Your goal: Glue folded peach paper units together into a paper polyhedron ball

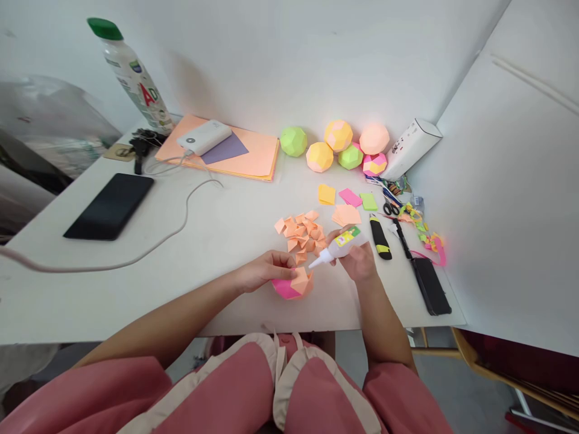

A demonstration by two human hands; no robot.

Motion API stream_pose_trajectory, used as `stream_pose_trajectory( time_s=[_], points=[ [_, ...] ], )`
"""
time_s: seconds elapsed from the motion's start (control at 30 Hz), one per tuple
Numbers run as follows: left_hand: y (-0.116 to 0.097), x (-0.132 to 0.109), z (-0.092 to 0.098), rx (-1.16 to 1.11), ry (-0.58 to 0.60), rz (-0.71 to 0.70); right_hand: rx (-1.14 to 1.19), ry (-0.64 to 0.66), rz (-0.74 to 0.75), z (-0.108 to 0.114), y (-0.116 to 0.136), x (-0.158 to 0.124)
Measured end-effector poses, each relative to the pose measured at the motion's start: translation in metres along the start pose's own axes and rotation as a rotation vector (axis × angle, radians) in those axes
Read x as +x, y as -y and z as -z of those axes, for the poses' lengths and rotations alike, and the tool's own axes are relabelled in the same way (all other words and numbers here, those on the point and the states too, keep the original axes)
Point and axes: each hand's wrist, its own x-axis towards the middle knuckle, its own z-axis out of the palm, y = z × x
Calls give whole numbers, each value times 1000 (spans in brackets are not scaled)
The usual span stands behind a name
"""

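Observation:
My left hand (268, 272) pinches the upper edge of a partly built pink and orange paper ball (289, 289) near the table's front edge. In my right hand (359, 259) is a glue bottle (344, 241), tilted with its white nozzle pointing down and left. The nozzle tip hangs just above the ball's right side; whether it touches the paper I cannot tell. Behind the ball lies a heap of folded orange paper pieces (303, 232). Flat stacks of orange paper (346, 214), yellow paper (326, 194), pink paper (350, 197) and green paper (368, 201) lie farther back.
Several finished paper balls (338, 135) sit along the back wall beside a white box (414, 147). Right of my hand are a cutter (380, 237), scissors (391, 208) and a black case (432, 286). A tablet (110, 206), a cable (174, 232), a power bank (205, 137) and a bottle (136, 78) occupy the left.

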Motion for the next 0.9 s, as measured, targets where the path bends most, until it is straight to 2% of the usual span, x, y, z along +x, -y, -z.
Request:
stream_pose_trajectory(
  time_s=[0.2,0.53,0.9],
  points=[
    [1,0,-3,36,3,16,-31,62,-89,-11,-10,-1],
    [0,-2,-5,21,42,38,-75,64,-49,-12,-9,-3],
    [2,-2,-4,-32,46,64,-127,126,35,-15,-5,-8]
  ],
)
